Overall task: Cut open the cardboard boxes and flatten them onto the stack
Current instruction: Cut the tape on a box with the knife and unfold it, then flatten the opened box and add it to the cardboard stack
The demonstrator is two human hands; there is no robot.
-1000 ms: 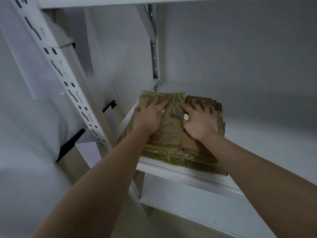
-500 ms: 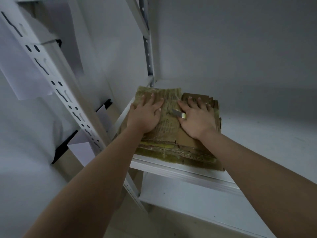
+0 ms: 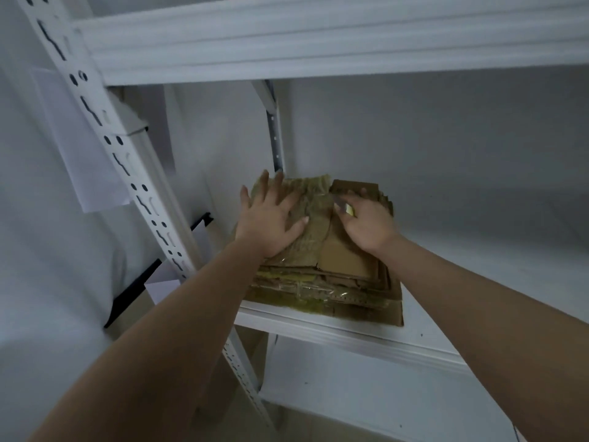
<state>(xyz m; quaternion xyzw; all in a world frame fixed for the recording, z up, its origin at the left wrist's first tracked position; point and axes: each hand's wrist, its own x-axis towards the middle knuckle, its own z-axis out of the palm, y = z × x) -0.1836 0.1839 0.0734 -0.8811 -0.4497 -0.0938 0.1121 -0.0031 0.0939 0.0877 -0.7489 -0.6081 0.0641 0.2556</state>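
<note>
A stack of flattened cardboard (image 3: 345, 266), brown with strips of yellowish tape, lies on the white shelf (image 3: 446, 282) against its left end. My left hand (image 3: 271, 221) presses flat on the top sheet's left half, fingers spread and reaching the far edge. My right hand (image 3: 371, 223) rests on the right half. It holds a small box cutter (image 3: 343, 208) at the thumb, with the blade pointing left. The fingers of that hand look bent over the far side.
A perforated white upright (image 3: 134, 186) slants down at the left, close to my left forearm. A shelf beam (image 3: 318, 43) crosses overhead. The same shelf stretches to the right of the stack, a lower shelf (image 3: 382, 393) sits below. Paper sheets (image 3: 79, 154) hang at the left.
My left hand has slid toward the far edge of the stack with its fingers wider apart. My right hand's fingers have bent. The view has tipped up, showing the beam above.
</note>
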